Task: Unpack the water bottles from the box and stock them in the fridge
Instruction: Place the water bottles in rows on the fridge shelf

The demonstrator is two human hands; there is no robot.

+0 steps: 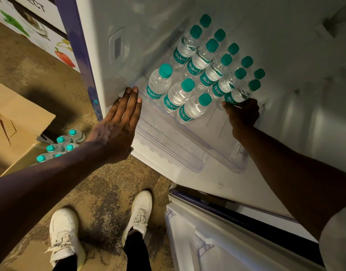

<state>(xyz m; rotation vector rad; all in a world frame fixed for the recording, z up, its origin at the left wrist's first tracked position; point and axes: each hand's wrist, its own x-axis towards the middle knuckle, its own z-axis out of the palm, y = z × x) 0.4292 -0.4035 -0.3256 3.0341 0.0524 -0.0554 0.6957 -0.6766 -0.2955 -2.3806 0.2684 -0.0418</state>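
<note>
Teal-capped bottle [240, 94] gripped by right hand [242, 114] on fridge shelf [211, 123]; left hand [117, 126] flat-fingered, well apart.

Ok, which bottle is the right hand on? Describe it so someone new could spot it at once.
Inside the open fridge, one shelf holds three rows of green-capped water bottles. Take the middle row and follow it to its right end. That bottle alone has the fingers of the right hand curled round its base.

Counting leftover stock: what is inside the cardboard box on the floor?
Teal-capped water bottles, at least five caps visible; the box flap and left forearm hide the rest.
</note>
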